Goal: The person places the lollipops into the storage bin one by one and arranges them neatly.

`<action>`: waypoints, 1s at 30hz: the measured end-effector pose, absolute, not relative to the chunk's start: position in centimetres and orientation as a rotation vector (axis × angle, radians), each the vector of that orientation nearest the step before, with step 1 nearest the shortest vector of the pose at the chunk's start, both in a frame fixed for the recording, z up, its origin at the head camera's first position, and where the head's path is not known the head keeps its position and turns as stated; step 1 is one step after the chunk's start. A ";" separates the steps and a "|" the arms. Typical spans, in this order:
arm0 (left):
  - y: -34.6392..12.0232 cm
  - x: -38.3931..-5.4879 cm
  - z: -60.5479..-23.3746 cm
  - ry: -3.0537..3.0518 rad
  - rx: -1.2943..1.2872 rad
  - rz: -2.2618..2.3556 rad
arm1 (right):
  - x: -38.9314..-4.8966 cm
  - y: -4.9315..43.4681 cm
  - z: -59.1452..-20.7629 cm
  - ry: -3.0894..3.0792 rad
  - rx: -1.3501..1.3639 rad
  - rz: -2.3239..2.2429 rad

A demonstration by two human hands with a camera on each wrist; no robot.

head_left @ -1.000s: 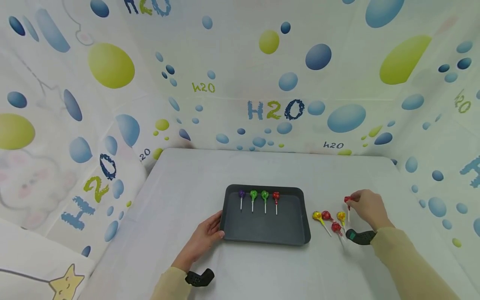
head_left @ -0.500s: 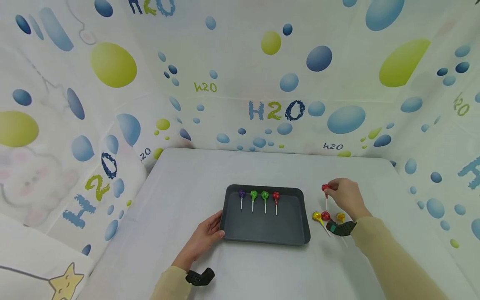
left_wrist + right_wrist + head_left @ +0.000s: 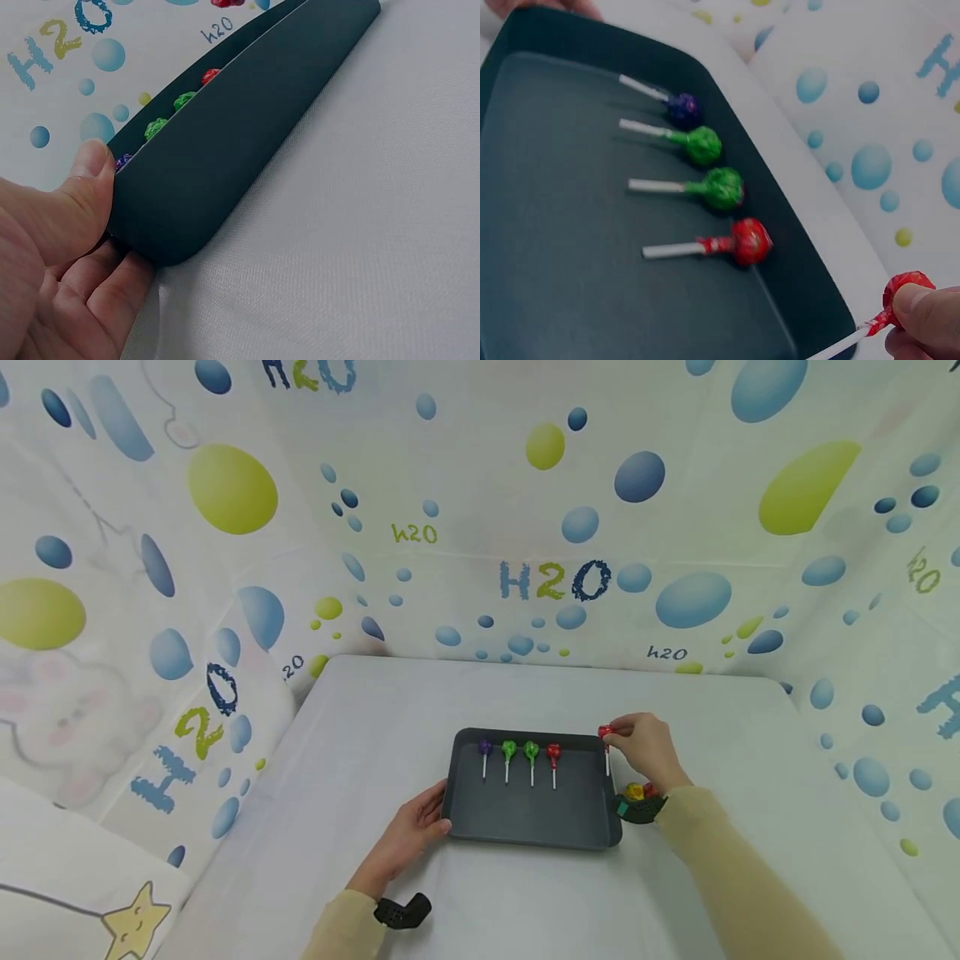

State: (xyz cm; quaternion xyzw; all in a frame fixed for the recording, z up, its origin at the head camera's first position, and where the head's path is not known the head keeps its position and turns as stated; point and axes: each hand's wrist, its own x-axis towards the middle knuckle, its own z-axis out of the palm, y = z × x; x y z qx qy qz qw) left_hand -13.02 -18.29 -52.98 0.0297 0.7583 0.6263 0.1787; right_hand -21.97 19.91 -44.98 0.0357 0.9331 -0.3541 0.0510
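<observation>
My left hand [image 3: 408, 833] grips the left side of a dark grey baking tray [image 3: 532, 814], thumb at the rim and fingers underneath in the left wrist view. Inside the tray, along its far side, lie a purple lollipop [image 3: 485, 747], a green lollipop [image 3: 509, 750], another green lollipop [image 3: 532, 750] and a red lollipop [image 3: 553, 752], sticks toward me. Over the tray's far right corner, my right hand [image 3: 647, 749] pinches a second red lollipop [image 3: 905, 291] by its wrapped head, stick hanging down.
Right of the tray, a yellow lollipop [image 3: 634, 792] and a red lollipop [image 3: 650, 790] show partly on the white table [image 3: 390, 718]; the right wrist and its black band [image 3: 640, 810] cover the rest of that pile. A patterned curtain [image 3: 465, 460] stands behind.
My right hand has carried the red lollipop leftward from the loose pile to the tray's far right corner. The left hand and tray have stayed in place.
</observation>
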 end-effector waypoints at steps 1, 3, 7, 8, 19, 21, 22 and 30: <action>-18.3 -13.0 -52.9 2.141 0.082 1.773 | -22.0 19.6 -45.2 2.825 0.111 -1.096; -18.3 -13.0 -52.9 2.131 0.085 1.780 | -22.0 19.0 -45.7 2.789 0.125 -1.133; -18.3 -13.0 -52.7 2.122 0.092 1.777 | -22.0 17.8 -46.7 2.748 0.137 -1.149; -18.3 -13.0 -52.7 2.124 0.095 1.774 | -22.0 17.5 -46.9 2.747 0.136 -1.145; -18.4 -13.0 -52.7 2.129 0.093 1.779 | -22.3 15.3 -48.0 2.835 0.159 -0.996; -18.4 -13.0 -52.7 2.123 0.095 1.785 | -22.3 15.2 -48.3 2.853 0.164 -0.976; -18.4 -13.0 -52.8 2.122 0.096 1.786 | -22.3 15.2 -48.5 2.858 0.165 -0.972; -18.2 -12.9 -52.5 2.126 0.080 1.790 | -21.9 14.9 -48.9 2.907 0.154 -0.971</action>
